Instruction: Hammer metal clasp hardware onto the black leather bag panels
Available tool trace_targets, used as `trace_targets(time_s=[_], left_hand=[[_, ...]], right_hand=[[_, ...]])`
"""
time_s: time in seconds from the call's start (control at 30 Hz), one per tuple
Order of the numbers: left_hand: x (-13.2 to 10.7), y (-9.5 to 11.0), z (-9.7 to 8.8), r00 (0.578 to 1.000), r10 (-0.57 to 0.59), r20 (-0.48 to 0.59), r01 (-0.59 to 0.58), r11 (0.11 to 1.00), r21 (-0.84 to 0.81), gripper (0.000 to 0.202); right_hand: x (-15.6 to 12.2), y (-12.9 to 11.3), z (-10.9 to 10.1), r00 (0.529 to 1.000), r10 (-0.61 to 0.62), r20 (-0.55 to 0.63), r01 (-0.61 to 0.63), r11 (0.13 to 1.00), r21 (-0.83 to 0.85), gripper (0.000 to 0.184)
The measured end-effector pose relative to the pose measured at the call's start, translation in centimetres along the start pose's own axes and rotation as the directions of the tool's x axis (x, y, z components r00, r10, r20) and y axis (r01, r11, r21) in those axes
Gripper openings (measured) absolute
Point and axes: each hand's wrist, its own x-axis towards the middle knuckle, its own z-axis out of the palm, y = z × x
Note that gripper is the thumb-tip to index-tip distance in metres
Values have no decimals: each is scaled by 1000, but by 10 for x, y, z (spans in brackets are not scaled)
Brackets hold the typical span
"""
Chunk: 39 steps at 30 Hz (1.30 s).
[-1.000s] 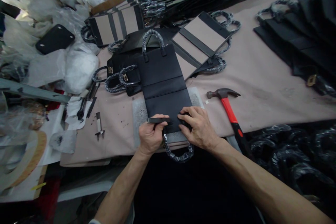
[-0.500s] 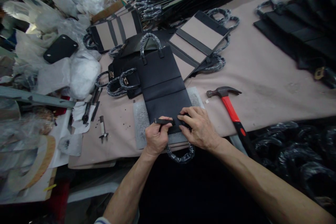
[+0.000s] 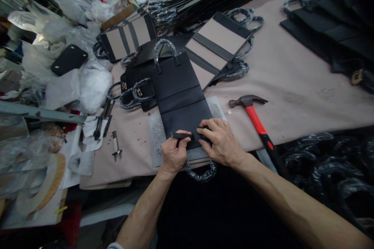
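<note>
Hands meet over the near end of a flat black leather bag panel (image 3: pixel 182 101), which lies on a grey speckled pad (image 3: pixel 154 132) at the front edge of the beige-covered desk (image 3: pixel 292 85). The left hand (image 3: pixel 173 155) has its grip clamped, thumb over curled fingers, on a short narrow black leather strip (image 3: pixel 181 135). The strip lies crosswise on the panel: its long axis runs left to right, while the panel's long axis runs away from the person. From the left grip the strip reaches rightward toward the right hand (image 3: pixel 222 144), whose fingers are spread apart and flat on the panel, holding nothing. Its fingertips seem to touch the strip's right end, though black on black makes that hard to tell. The left hand is the nearer to the strip, being closed around it.

Counted, there is one strip and one panel under the hands, with two plastic-wrapped loops: a far handle (image 3: pixel 165 48) at the panel's top and a near handle (image 3: pixel 201 173) hanging over the desk edge below the hands. One claw hammer with a red and black shaft (image 3: pixel 257 120) lies just right of the pad, near the right hand but apart from it. Beyond lie a beige-lined open panel (image 3: pixel 219 42) to the right and a second beige-lined open panel (image 3: pixel 128 35) to the left. One small metal punch (image 3: pixel 116 146) lies left of the pad.
</note>
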Motion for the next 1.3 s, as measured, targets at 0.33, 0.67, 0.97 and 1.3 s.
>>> trace_targets(time_s=[0.33, 0.67, 0.97, 1.3], left_hand=[[11, 9, 1, 995, 30, 92, -36, 998, 58, 9], [14, 5, 0, 992, -34, 119, 35, 999, -10, 9], [11, 5, 3, 996, 10, 83, -15, 998, 61, 8], [11, 4, 3, 994, 67, 81, -71, 997, 41, 8]], right_hand=[[0, 0, 0, 1000, -2, 4, 2, 1000, -4, 25], [-2, -2, 0, 1000, -18, -8, 17, 1000, -21, 25], [-2, 1, 1, 1000, -15, -20, 14, 1000, -3, 25], [-36, 17, -44, 889, 152, -432, -116, 987, 110, 18]])
